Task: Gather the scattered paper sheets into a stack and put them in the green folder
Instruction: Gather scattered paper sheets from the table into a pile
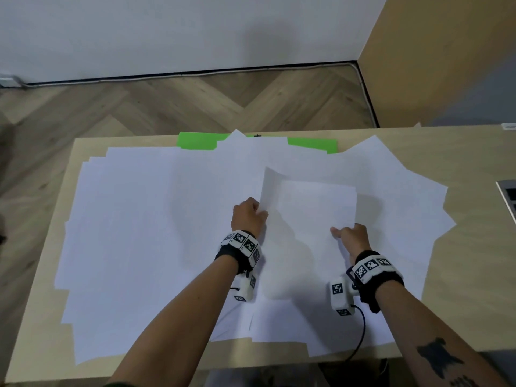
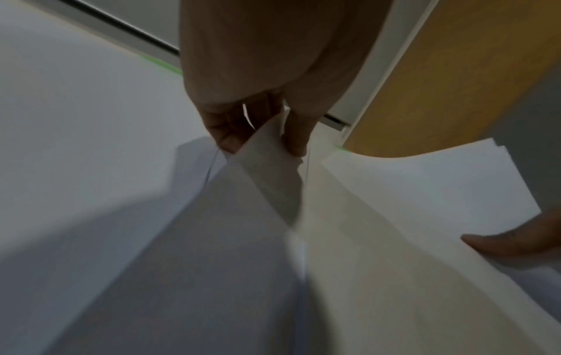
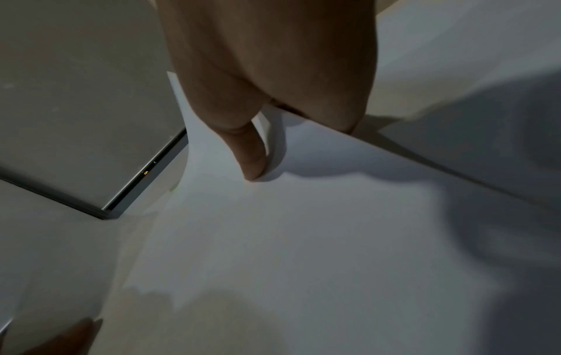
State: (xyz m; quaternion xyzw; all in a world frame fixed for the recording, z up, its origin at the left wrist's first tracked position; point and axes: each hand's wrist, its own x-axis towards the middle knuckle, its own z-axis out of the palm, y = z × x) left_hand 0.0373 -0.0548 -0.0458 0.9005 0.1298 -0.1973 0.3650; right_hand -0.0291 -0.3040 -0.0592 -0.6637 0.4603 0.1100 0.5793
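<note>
Many white paper sheets (image 1: 145,224) lie spread and overlapping across the wooden table (image 1: 474,163). The green folder (image 1: 196,141) lies at the table's far edge, mostly hidden under sheets. A thin bundle of sheets (image 1: 310,208) is lifted above the others between both hands. My left hand (image 1: 250,216) pinches its left edge, thumb and fingers (image 2: 227,134) closed on the paper (image 2: 267,168). My right hand (image 1: 350,237) holds its right near edge, thumb (image 3: 252,156) on top of the sheet (image 3: 303,228), fingers hidden beneath.
A grey device (image 1: 508,199) sits at the table's right edge. A black cable (image 1: 361,331) runs from my right wrist over the near edge. Herringbone wood floor (image 1: 195,104) lies beyond the table, a tan wall (image 1: 446,65) at the right.
</note>
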